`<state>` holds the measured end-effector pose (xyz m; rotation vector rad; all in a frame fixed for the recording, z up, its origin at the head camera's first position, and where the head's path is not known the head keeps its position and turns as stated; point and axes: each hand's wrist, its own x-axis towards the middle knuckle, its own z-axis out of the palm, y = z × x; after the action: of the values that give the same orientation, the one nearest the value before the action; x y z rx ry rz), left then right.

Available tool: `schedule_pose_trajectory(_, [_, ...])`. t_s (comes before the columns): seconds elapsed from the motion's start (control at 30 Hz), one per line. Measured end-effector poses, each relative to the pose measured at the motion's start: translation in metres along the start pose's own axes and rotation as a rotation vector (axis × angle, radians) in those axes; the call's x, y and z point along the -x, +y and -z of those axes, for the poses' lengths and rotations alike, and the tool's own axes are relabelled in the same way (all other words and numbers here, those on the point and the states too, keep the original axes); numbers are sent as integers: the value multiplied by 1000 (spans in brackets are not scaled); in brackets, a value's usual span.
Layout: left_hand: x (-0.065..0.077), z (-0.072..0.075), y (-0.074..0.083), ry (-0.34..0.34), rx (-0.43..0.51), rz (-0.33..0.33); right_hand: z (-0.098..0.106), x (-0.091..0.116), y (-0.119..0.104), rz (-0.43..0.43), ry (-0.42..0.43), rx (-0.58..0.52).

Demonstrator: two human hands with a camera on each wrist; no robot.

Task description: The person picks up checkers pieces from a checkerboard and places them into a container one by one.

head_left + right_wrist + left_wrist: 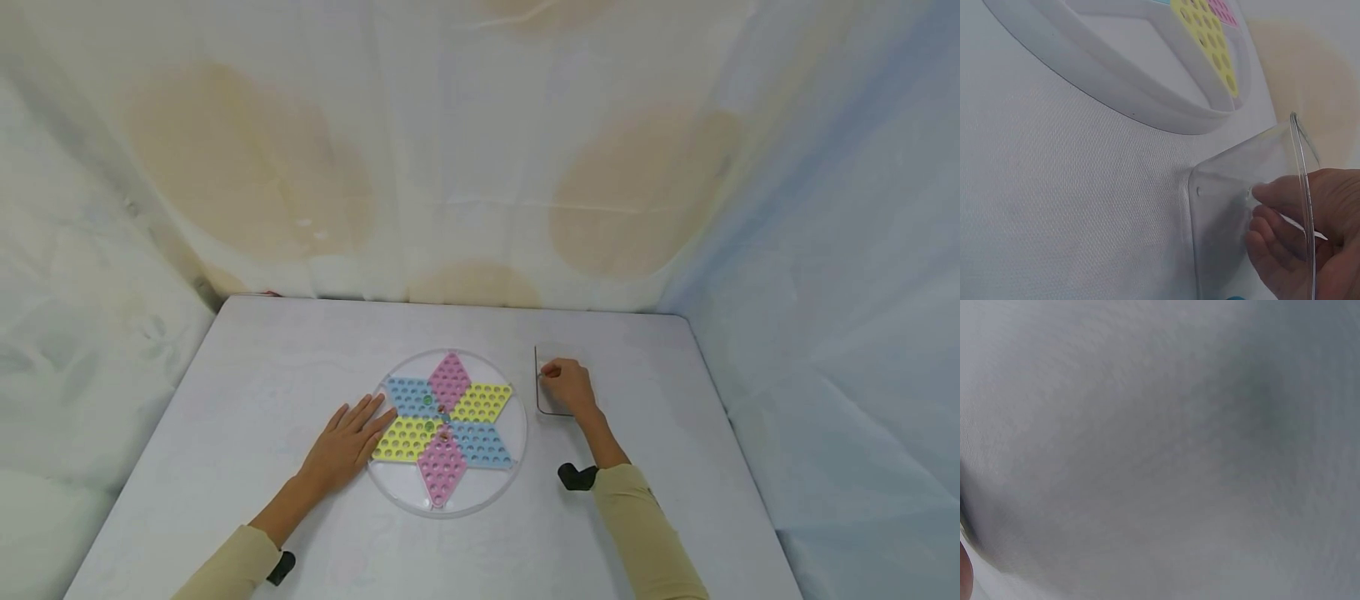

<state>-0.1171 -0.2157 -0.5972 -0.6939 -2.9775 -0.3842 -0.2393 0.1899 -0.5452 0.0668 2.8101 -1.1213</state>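
Note:
A round Chinese checkers board [495, 492] with a pink, yellow and blue star lies on the table. Several marbles sit near its centre, among them a green marble [427, 400]. My left hand [337, 450] rests at the board's left rim, fingers straight and spread. To the board's right stands a clear plastic box [1222, 169]. Inside its opening, my right hand [568, 385] has its fingers curled and pinches what looks like a small glass marble [1249, 193], mostly hidden by the thumb. The left wrist view is mostly blurred pale surface.
A white cloth covers the table [300, 333]. Pale curtains [465, 167] hang behind and at both sides. A bit of something blue [1235, 298] shows at the lower edge of the right wrist view. Dark wrist devices [577, 477] sit at both cuffs.

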Motion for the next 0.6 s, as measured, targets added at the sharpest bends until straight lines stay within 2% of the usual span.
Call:
schedule_pose_trajectory(0.4, [0,-1,-1,10,-1,-3,0,-2,2,4,7,4])
schedule_pose_trajectory(0.6, [1,0,1,2,4,0,7,1,0,46,33,-35])
